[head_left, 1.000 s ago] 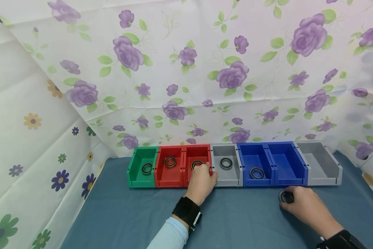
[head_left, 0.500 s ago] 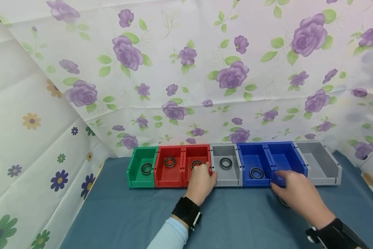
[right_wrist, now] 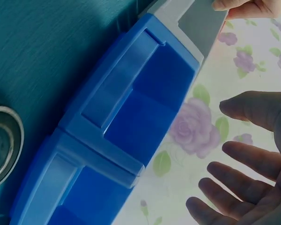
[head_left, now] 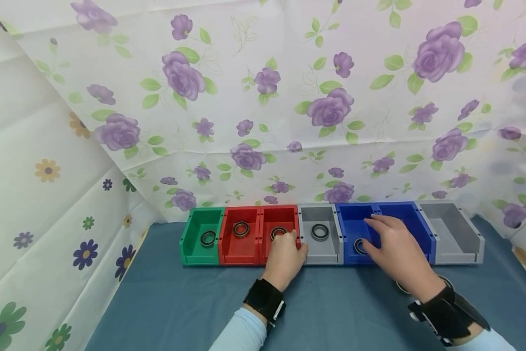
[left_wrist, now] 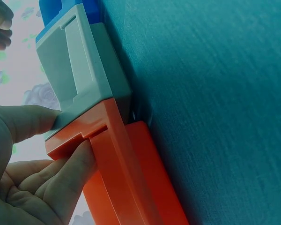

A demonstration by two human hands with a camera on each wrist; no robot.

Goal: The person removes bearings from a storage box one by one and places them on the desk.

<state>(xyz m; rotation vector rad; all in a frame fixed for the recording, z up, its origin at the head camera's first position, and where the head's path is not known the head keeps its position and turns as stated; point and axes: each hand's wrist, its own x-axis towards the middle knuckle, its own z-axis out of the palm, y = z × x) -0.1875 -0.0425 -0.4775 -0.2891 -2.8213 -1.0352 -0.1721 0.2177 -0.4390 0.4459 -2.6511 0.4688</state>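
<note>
My left hand [head_left: 285,256] pinches the adjoining side walls of the right-hand red bin [head_left: 267,214] and the left grey bin [head_left: 320,256]. Its thumb lies on the grey side, its fingers on the red, as the left wrist view shows. My right hand [head_left: 399,253] hovers over the two blue bins [head_left: 351,214], its fingers spread and holding nothing. A ball bearing [head_left: 359,246] in the left blue bin is partly hidden behind the thumb. On the cloth, more bearing edges [head_left: 401,288] show on both sides of the right wrist; one bearing [right_wrist: 18,133] appears in the right wrist view.
One bearing each lies in the green bin [head_left: 208,239], the left red bin [head_left: 241,229], the right red bin [head_left: 278,233] and the left grey bin [head_left: 320,232]. Another grey bin [head_left: 458,256] ends the row. A blue cloth [head_left: 333,312] covers the table; flowered sheeting [head_left: 289,122] hangs behind.
My right hand let go of a bearing on the cloth, then moved left and forward over the blue bins with fingers spread. The left hand keeps its pinch on the bin walls.
</note>
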